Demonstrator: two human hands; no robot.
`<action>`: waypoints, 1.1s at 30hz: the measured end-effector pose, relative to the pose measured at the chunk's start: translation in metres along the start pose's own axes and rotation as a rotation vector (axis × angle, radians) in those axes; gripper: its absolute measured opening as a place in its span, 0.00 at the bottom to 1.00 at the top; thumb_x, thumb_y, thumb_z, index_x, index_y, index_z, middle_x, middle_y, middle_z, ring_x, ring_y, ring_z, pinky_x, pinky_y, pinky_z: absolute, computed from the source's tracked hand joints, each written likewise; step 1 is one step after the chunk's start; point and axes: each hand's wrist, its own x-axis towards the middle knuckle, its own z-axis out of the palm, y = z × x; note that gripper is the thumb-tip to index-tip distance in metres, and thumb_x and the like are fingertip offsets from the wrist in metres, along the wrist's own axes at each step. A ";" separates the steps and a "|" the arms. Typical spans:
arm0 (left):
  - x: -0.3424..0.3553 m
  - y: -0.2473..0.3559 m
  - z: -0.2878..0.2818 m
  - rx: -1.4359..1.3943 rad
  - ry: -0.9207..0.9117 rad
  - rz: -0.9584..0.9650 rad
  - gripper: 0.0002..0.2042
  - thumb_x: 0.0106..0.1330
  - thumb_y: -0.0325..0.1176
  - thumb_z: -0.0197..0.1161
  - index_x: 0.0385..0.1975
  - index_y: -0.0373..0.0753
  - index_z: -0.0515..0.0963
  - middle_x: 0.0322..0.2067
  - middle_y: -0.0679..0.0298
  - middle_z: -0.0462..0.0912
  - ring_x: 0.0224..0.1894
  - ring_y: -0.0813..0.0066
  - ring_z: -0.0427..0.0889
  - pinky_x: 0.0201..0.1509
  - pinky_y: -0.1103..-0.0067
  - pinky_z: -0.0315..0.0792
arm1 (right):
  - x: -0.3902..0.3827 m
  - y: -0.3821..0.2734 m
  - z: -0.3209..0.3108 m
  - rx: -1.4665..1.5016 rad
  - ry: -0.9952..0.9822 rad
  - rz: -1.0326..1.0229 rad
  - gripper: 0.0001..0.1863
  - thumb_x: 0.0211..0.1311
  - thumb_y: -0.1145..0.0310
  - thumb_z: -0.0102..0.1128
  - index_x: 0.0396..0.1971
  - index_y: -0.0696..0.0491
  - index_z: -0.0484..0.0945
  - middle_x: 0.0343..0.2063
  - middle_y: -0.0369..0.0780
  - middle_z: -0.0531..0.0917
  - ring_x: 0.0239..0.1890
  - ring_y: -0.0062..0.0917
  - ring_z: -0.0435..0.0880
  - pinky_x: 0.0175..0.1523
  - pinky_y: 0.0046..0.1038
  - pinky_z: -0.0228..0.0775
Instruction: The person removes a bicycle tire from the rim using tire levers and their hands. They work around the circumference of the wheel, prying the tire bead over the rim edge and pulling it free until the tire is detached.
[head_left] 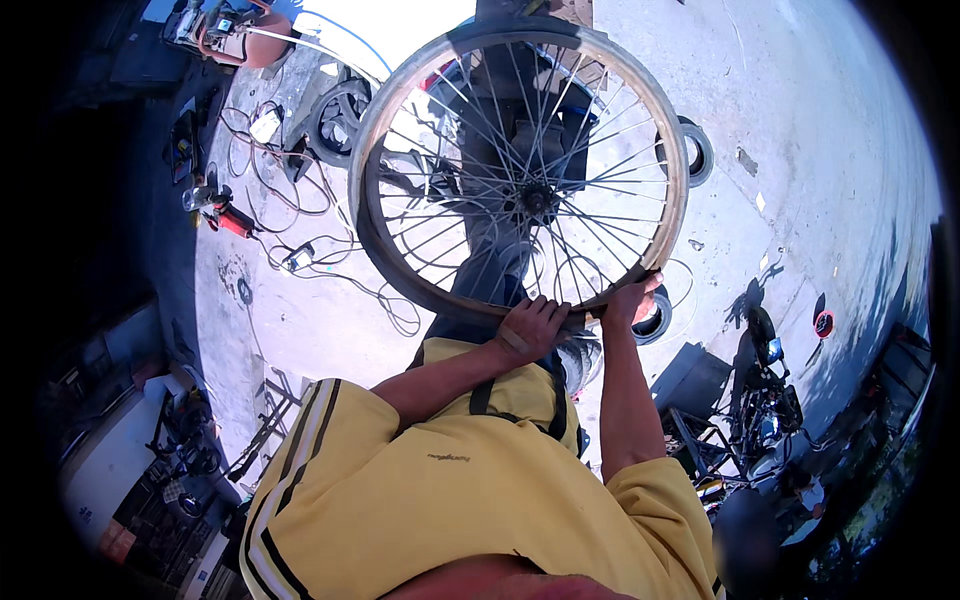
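Note:
A large spoked wheel [671, 180] stands in front of me, its worn brownish rim facing up toward my view. Thin metal spokes run in to a dark hub [537, 201]. Along the near edge of the rim, my left hand [533, 327] is closed over it with the fingers on top. Just to its right, my right hand [633, 303] grips the same edge, thumb pointing right. The underside of the rim and the tips of some fingers are hidden. Behind the spokes, dark objects on the ground are only partly visible.
A reddish tank [262, 42] lies far left. Nearer are tangled cables [290, 205] and a red power tool [234, 220]. Tyres lie at left [338, 122] and right of the wheel [698, 152]. A dark, motorcycle-like machine [765, 425] stands at right.

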 end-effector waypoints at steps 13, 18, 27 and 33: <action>-0.004 0.000 0.005 0.062 0.120 0.069 0.27 0.60 0.46 0.70 0.57 0.38 0.79 0.46 0.64 0.85 0.45 0.68 0.82 0.48 0.73 0.76 | 0.200 -0.237 0.057 0.187 -0.725 -0.944 0.08 0.72 0.70 0.63 0.45 0.58 0.84 0.35 0.33 0.86 0.36 0.15 0.81 0.44 0.20 0.74; -0.005 -0.002 -0.003 0.057 0.108 0.066 0.25 0.62 0.43 0.69 0.57 0.36 0.79 0.45 0.63 0.86 0.42 0.71 0.84 0.43 0.77 0.77 | 0.267 -0.262 0.121 0.369 -1.718 -0.811 0.47 0.55 0.37 0.72 0.62 0.60 0.72 0.56 0.47 0.80 0.55 0.31 0.83 0.57 0.31 0.77; -0.004 0.008 -0.002 -0.038 0.188 -0.011 0.22 0.62 0.37 0.66 0.56 0.36 0.80 0.45 0.66 0.85 0.43 0.74 0.84 0.48 0.78 0.79 | 0.249 -0.266 0.190 -0.178 -1.589 -0.526 0.39 0.64 0.42 0.67 0.63 0.57 0.73 0.58 0.47 0.81 0.57 0.31 0.84 0.53 0.31 0.80; -0.003 0.007 0.006 0.043 0.250 -0.014 0.24 0.60 0.37 0.64 0.57 0.38 0.78 0.48 0.67 0.83 0.45 0.77 0.82 0.50 0.81 0.76 | 0.267 -0.260 0.247 -0.387 -1.533 -0.426 0.30 0.71 0.48 0.64 0.62 0.55 0.74 0.57 0.45 0.82 0.55 0.29 0.85 0.49 0.30 0.81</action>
